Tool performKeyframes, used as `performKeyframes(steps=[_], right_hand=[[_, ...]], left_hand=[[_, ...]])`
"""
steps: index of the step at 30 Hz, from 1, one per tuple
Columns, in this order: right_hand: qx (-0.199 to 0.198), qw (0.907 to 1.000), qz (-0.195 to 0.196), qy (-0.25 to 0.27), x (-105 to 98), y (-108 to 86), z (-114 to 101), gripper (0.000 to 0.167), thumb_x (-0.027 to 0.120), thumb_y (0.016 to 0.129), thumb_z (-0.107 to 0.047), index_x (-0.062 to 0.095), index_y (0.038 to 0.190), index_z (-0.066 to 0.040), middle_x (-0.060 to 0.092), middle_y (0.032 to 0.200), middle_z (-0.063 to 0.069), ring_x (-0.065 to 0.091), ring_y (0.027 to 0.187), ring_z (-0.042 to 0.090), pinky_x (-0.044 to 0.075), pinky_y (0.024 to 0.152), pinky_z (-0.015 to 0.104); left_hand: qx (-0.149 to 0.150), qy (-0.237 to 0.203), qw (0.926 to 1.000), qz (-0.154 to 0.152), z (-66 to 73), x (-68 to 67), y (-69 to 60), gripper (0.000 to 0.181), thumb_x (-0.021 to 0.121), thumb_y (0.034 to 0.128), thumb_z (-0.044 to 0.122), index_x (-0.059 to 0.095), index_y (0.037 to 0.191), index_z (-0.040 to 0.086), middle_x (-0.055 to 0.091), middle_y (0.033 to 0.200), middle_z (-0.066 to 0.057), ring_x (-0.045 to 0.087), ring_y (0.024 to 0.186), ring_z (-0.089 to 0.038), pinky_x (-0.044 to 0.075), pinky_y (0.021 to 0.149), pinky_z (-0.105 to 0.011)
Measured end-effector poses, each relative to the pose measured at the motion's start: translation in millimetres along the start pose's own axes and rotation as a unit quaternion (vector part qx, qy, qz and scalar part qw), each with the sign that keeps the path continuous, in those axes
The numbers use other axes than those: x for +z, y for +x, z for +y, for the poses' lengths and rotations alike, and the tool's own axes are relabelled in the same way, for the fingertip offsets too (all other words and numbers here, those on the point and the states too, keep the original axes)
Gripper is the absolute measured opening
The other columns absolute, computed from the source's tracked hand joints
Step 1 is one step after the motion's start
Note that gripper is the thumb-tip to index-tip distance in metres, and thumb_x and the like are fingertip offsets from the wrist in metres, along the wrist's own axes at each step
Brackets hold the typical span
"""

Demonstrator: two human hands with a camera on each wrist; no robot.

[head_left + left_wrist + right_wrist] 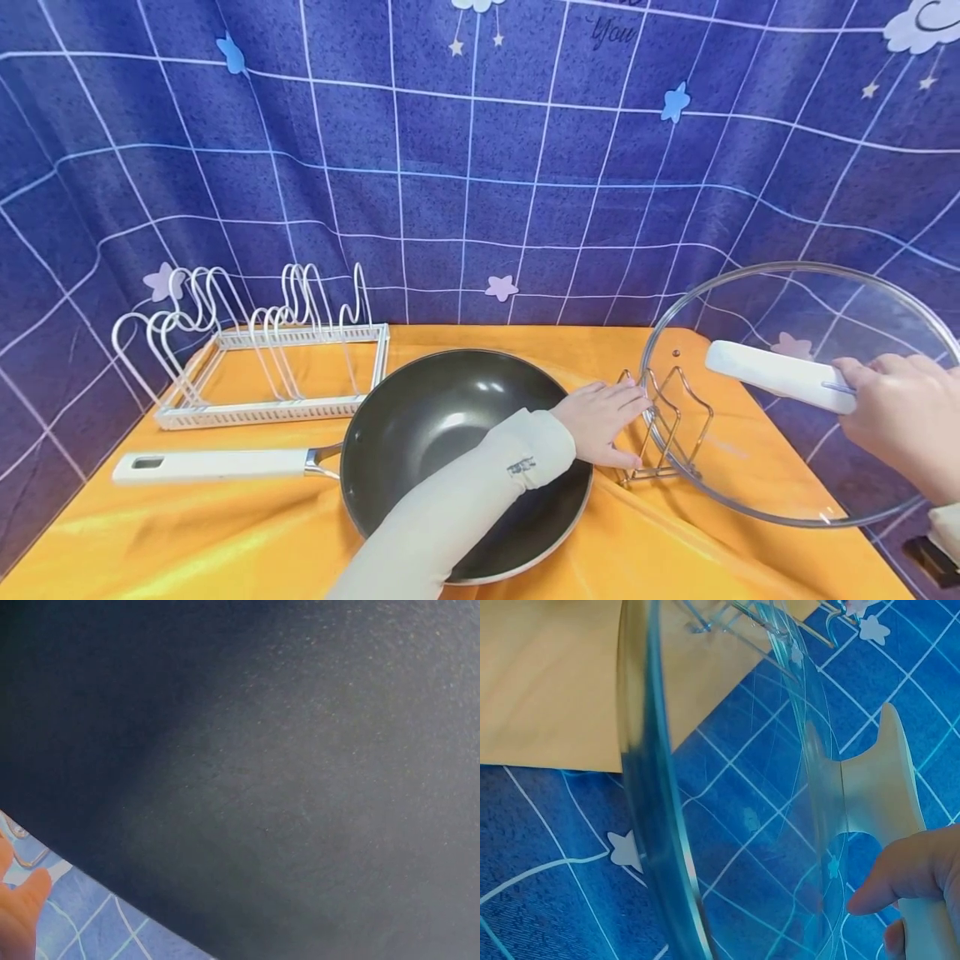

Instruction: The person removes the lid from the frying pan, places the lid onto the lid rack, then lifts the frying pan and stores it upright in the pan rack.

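Note:
My right hand (pixel 903 408) grips the white handle (pixel 780 377) of a large glass lid (pixel 802 268), which is held on edge at the right. In the right wrist view, the thumb and fingers wrap the handle (pixel 881 795) beside the metal-rimmed glass. My left hand (pixel 600 421) reaches over a dark wok (pixel 457 425), fingers extended toward a small wire rack (pixel 708 412). Those fingertips meet the lid's left rim and the rack; exact contact is unclear. The lid's lower left edge overlaps the rack's wires. Wok surface (pixel 300 787) fills the left wrist view.
At the left stands a white rack (pixel 273 408) with several looped dividers. The wok's white handle (pixel 217 465) points left in front of it. An orange cloth (pixel 247 533) covers the table, and a blue patterned curtain (pixel 450 208) hangs behind.

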State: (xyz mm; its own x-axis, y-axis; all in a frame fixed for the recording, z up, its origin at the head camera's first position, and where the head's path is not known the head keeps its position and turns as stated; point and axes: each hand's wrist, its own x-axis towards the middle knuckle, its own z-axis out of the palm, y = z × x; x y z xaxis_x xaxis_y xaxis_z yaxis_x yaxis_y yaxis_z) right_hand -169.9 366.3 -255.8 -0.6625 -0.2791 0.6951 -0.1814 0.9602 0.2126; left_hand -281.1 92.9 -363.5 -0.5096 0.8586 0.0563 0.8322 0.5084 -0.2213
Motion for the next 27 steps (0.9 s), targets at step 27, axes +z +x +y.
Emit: performKeyframes(steps=[27], right_hand=[[-0.036,0.9987,-0.017,-0.03,-1.9,1.3,-3.0,0.053,0.068,0.032,0.006,0.063,0.084,0.011,0.056,0.063,0.025,0.046,0.049,0.038,0.03,0.039,0.044]], left_hand=[[0.006,-0.01,0.9997,-0.022,-3.7,-12.6,0.7,0.084,0.043,0.0854,0.072,0.026,0.152,0.023,0.023,0.157,0.007,0.014,0.144,-0.01,0.019,0.115,-0.031]])
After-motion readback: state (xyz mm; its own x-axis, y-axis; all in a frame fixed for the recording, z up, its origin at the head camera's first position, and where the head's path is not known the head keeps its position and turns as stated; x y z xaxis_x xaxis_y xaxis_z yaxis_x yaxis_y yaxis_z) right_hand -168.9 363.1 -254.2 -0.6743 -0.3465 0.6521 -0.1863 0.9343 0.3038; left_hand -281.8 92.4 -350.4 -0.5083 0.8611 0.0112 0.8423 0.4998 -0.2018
